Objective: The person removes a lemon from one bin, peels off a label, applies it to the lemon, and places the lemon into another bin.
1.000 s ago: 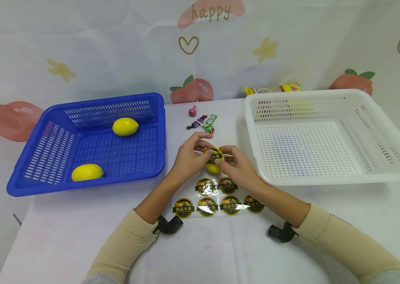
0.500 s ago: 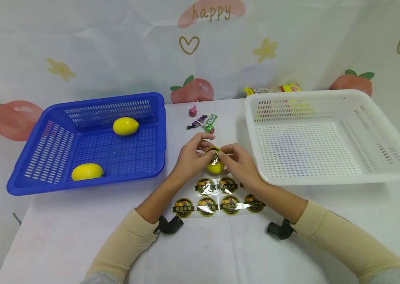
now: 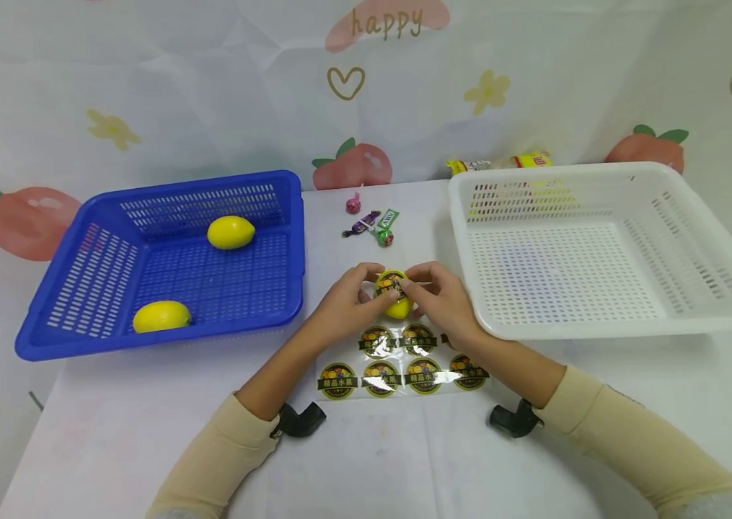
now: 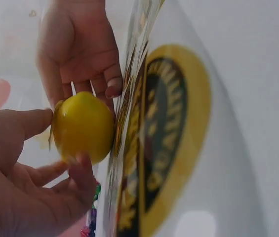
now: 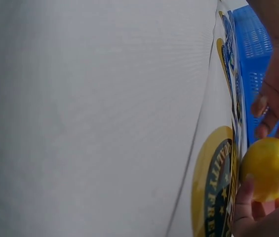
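Note:
In the head view, a yellow lemon (image 3: 399, 310) is held between both hands above the table's middle. A round black-and-gold sticker (image 3: 389, 280) lies on its upper face. My left hand (image 3: 351, 303) grips the lemon from the left, thumb on the sticker and fingers curled at the far side. From the right, my right hand (image 3: 445, 301) holds it too, with its thumb at the sticker's right edge. The left wrist view shows the lemon (image 4: 83, 127) low over the sticker sheet (image 4: 166, 123), the sticker's edge by the left thumb. Part of the right fingers is hidden behind the lemon.
Two lemons (image 3: 231, 232) lie in the blue basket (image 3: 210, 333) at left. A white basket (image 3: 625, 330) stands at right, with yellow snack packets (image 3: 532, 160) behind it. Wrapped candies (image 3: 385, 236) lie beyond the hands. The sticker sheet's several labels (image 3: 381, 378) lie nearer the body.
The left fingers have drawn back from beyond the lemon to close in at its side, and the left forearm has shifted slightly left. The lemon has turned a little, tilting the sticker.

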Tool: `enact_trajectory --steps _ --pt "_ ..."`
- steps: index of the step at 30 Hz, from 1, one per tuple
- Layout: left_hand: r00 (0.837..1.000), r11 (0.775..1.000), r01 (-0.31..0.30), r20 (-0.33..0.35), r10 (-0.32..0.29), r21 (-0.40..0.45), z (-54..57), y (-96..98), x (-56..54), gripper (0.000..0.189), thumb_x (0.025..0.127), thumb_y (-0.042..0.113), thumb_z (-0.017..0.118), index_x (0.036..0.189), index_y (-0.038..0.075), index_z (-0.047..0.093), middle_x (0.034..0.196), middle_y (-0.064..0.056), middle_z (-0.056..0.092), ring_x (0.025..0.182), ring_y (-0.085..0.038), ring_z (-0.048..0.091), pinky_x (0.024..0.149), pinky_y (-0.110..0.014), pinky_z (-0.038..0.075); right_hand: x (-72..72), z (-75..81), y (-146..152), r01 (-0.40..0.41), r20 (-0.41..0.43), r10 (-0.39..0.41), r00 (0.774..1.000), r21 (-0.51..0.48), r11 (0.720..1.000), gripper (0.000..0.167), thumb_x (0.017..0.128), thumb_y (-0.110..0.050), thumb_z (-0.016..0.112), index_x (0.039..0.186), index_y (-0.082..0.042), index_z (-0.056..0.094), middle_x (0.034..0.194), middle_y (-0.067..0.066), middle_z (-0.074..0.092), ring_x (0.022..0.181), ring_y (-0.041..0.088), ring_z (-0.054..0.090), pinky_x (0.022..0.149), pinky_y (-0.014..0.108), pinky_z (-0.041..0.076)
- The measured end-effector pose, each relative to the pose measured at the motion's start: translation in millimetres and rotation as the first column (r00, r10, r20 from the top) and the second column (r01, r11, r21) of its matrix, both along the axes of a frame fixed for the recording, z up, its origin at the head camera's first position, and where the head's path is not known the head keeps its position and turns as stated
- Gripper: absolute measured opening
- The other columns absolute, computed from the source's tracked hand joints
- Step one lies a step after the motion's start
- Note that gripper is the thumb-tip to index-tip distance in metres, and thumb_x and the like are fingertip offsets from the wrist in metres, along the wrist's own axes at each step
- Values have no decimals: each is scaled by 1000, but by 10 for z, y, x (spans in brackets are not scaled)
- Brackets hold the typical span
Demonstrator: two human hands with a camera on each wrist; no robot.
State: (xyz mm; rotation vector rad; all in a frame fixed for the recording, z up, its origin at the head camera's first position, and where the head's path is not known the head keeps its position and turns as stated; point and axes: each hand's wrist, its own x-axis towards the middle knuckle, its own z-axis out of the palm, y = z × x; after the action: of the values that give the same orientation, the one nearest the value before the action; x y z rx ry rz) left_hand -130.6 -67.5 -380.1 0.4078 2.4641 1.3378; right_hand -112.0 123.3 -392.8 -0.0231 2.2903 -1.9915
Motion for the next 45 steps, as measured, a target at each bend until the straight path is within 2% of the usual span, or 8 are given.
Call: enact_trajectory --steps 6,12,19,24,30,36,40,45 --pt "994 991 16 104 -30 135 -39 -44 -50 45 100 20 64 141 8 49 137 -16 54 62 -20 63 59 -31 55 -1 -12 6 -10 -3 9 1000 -19 1000 27 97 -9 62 120 6 58 122 22 61 89 23 63 65 30 56" --pt "982 955 -7 182 -50 297 -73 -64 -104 39 98 -2 61 135 2 50 133 -21 51 69 -22 67 65 -37 60 -3 -29 7 -26 11 27 1000 -72 997 27 96 -5 64 120 7 59 123 22 60 85 22 64 68 30 57" --pt "956 902 -55 283 -76 427 -137 -93 -136 40 97 -13 53 136 -1 49 134 -22 48 72 -23 67 68 -36 61 -6 -17 -23 35 141 -11 990 -169 985 28 98 -3 61 125 5 59 126 17 56 85 19 60 68 25 57" --pt "957 885 -79 285 -62 459 -162 -89 -138 43 95 -18 49 134 -3 51 131 -22 51 72 -22 66 69 -34 60 -9 -10 -31 74 171 -41 984 -194 978 28 98 0 59 126 6 60 126 15 58 85 15 59 68 23 55" --pt "964 891 -99 264 -24 442 -159 -91 -140 50 92 -22 42 137 -2 51 134 -21 51 71 -22 65 70 -34 60 3 -25 -35 109 195 -64 979 -232 967 28 95 9 56 123 9 59 117 14 61 83 15 61 71 23 55" --pt "978 934 -40 207 -36 354 -101 -73 -117 66 84 -22 33 144 1 48 140 -20 48 76 -23 64 73 -35 60 61 -11 -48 37 137 -9 991 -206 978 48 83 18 54 130 6 49 129 19 54 114 27 55 87 26 50" --pt "986 965 7 156 -50 263 -50 -69 -74 65 88 -20 37 148 4 44 145 -19 46 85 -25 65 73 -34 58 105 -6 -58 -22 98 37 994 -142 990 65 80 11 65 141 0 43 143 14 46 130 29 45 102 37 41" --pt "992 984 72 96 -88 160 23 -70 -6 60 96 -13 41 153 2 35 151 -21 41 90 -28 64 75 -33 55 91 15 -88 -66 95 67 993 -15 998 80 81 -4 78 149 -10 38 147 10 43 132 28 44 104 46 41"
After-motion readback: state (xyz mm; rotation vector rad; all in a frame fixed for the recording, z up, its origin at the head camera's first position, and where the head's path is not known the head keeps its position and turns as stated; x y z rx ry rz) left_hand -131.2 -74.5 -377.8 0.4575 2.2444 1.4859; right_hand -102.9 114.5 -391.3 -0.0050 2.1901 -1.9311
